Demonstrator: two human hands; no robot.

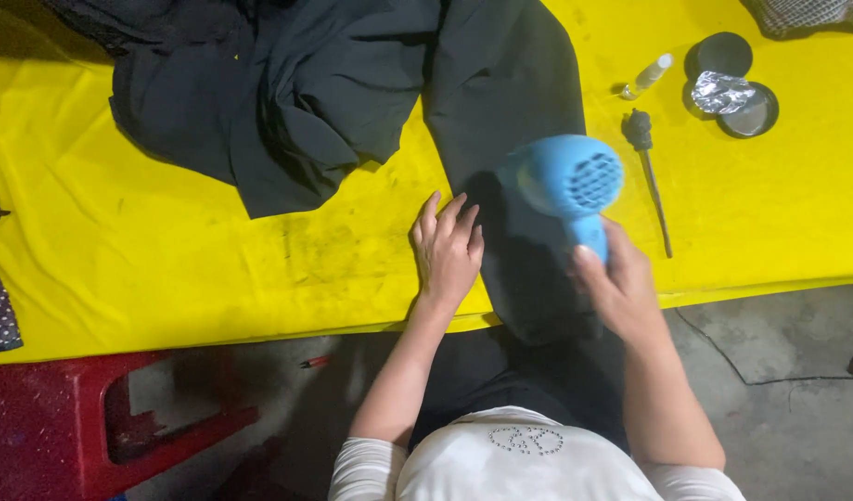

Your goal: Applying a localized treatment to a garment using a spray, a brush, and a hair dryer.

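Right hand [621, 292] in closed grip around blue hairdryer [565, 186]; left hand [448, 249] flat, fingers spread, on black garment [500, 102].

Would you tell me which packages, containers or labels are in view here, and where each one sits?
Small bottle: clear with white cap, lying on the yellow table, upper right.
Round tin: open, dark, crumpled foil inside, far right.
Round lid: black, touching the tin.
No labels or screens visible.
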